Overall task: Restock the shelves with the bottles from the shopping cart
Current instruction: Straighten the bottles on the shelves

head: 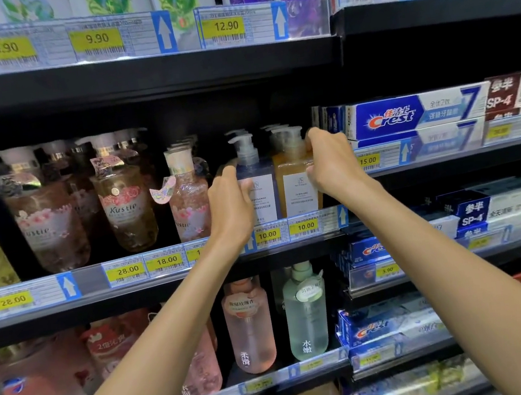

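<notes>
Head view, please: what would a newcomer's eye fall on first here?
Two bare arms reach to mid-shelf, where the left hand holds a blue pump bottle and the right hand an amber pump bottle beside it. Yellow price tags line the shelf edge; Crest boxes sit right.

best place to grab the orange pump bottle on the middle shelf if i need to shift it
Probably the flat-sided body of the orange pump bottle, from the front, thumb on one side and fingers on the other. The right hand already grips its right side. Its left side sits tight against the blue pump bottle, so tilt it forward first. Avoid the thin pump head.
</notes>
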A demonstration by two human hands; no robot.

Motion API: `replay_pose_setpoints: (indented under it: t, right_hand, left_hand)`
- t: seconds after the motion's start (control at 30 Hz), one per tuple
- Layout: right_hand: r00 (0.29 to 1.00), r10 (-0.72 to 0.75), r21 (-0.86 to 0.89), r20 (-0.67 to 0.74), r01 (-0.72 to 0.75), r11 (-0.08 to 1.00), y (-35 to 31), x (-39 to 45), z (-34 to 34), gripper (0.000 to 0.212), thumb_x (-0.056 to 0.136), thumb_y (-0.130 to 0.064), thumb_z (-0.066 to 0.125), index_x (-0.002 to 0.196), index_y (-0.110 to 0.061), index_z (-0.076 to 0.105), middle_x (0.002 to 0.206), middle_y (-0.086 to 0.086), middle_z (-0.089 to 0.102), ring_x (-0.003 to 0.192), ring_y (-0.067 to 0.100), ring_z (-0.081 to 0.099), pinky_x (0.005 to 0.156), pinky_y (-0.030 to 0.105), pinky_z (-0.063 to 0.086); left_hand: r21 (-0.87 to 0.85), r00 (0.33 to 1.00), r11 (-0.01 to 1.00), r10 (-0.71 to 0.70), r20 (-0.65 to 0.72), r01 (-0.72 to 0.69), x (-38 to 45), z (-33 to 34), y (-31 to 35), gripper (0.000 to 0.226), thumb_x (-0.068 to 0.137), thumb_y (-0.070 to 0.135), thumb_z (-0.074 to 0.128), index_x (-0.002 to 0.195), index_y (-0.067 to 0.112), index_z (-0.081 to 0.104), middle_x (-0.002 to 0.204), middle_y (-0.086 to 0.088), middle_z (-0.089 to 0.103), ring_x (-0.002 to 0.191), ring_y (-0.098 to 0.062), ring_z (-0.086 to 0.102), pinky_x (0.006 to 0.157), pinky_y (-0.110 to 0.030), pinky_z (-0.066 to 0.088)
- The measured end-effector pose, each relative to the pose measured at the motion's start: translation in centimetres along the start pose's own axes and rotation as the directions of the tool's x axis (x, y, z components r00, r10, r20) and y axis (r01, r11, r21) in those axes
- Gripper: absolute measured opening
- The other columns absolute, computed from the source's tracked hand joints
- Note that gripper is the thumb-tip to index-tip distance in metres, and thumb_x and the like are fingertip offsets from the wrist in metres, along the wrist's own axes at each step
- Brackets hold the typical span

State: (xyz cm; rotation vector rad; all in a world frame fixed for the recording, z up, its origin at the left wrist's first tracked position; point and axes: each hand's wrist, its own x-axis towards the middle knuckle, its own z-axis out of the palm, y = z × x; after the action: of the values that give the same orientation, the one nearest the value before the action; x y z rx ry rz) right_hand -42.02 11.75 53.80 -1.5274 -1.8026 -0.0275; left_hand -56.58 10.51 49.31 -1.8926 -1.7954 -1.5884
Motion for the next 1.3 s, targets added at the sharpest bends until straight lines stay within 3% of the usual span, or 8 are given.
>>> replay_pose_setpoints:
  t: [0.13,0.27,0.53,0.7,0.9,1.0,1.13,1.3]
  right_hand:
    - [0.999,0.018,-0.039,0.041,-0.017,0.999,-0.4,0.7,-0.6,0.032,0.092,0.000,0.059,0.122,-0.003,0.050,0.126,0.018,0.050,0.096,0.025,0.046,0.074,0.030,0.038]
    - [0.995,0.035,-0.083,0.090,-0.028,0.996,-0.5,1.3,-1.1,0.033,0.092,-0.002,0.060,0.124,-0.003,0.051,0.129,0.018,0.049,0.099,0.026,0.047,0.073,0.029,0.039]
    - [0.995,-0.005,-0.105,0.103,0.015,0.994,0.1,1.0,-1.5,0.038,0.093,-0.004,0.060,0.129,-0.005,0.048,0.132,0.018,0.047,0.116,0.031,0.048,0.077,0.030,0.038]
    - [0.997,-0.021,-0.092,0.073,0.028,0.995,0.5,0.8,-1.2,0.037,0.092,-0.004,0.060,0.128,-0.005,0.049,0.129,0.018,0.047,0.099,0.025,0.044,0.075,0.030,0.039]
    - [0.999,-0.024,-0.091,0.038,0.028,0.995,0.7,0.4,-0.4,0.036,0.092,-0.001,0.059,0.125,-0.005,0.049,0.124,0.019,0.048,0.092,0.025,0.040,0.071,0.032,0.036]
    - [1.000,-0.022,-0.084,0.008,0.023,0.996,0.7,0.5,-0.2,0.036,0.091,-0.001,0.061,0.125,-0.005,0.050,0.125,0.019,0.049,0.106,0.031,0.048,0.073,0.031,0.037]
    - [1.000,-0.028,-0.100,-0.006,0.027,0.995,1.0,0.3,0.1,0.039,0.087,-0.001,0.067,0.122,-0.005,0.052,0.124,0.018,0.052,0.113,0.032,0.048,0.073,0.031,0.037]
    - [0.998,-0.040,-0.101,-0.049,0.035,0.994,0.8,-0.2,0.6,0.036,0.087,0.002,0.065,0.121,-0.003,0.051,0.121,0.021,0.054,0.112,0.034,0.048,0.075,0.033,0.036]
  left_hand:
    - [-0.006,1.000,1.000,-0.026,0.000,0.026,-0.1,0.0,0.1,0.021,0.100,0.014,0.046,0.115,-0.001,0.052,0.101,-0.010,0.053,0.091,-0.018,0.047,0.065,-0.020,0.030]
    - [-0.015,1.000,0.999,-0.029,-0.009,0.029,-0.4,0.0,0.4,0.006,0.100,0.011,0.046,0.095,0.007,0.047,0.095,-0.011,0.049,0.086,-0.020,0.042,0.064,-0.017,0.024]
    - [-0.012,1.000,1.000,0.009,-0.013,-0.009,-0.6,-0.4,0.6,0.012,0.100,0.013,0.047,0.097,0.002,0.051,0.089,-0.007,0.046,0.082,-0.017,0.038,0.062,-0.018,0.024]
    - [0.011,0.998,0.999,0.053,-0.038,-0.053,-0.9,-0.3,0.8,0.020,0.099,0.011,0.047,0.106,-0.007,0.052,0.086,-0.008,0.046,0.074,-0.015,0.034,0.062,-0.019,0.023]
    - [-0.002,0.998,0.998,0.056,-0.030,-0.056,-1.2,-0.3,0.8,0.008,0.099,0.009,0.047,0.096,0.002,0.051,0.086,-0.007,0.047,0.073,-0.014,0.037,0.062,-0.018,0.027]
    - [-0.011,0.997,0.998,0.060,-0.052,-0.061,-1.3,-0.2,0.8,0.014,0.098,0.008,0.047,0.086,0.011,0.041,0.082,-0.004,0.045,0.066,-0.009,0.034,0.062,-0.015,0.030]
    - [-0.038,0.998,0.998,0.040,-0.048,-0.042,-1.3,0.1,0.7,0.006,0.099,0.007,0.047,0.100,0.004,0.052,0.088,-0.006,0.049,0.077,-0.011,0.039,0.065,-0.014,0.028]
    - [-0.029,0.999,0.999,0.038,-0.027,-0.039,-1.2,0.1,0.7,0.016,0.099,0.005,0.047,0.114,0.001,0.052,0.096,-0.010,0.054,0.085,-0.013,0.044,0.065,-0.016,0.035]
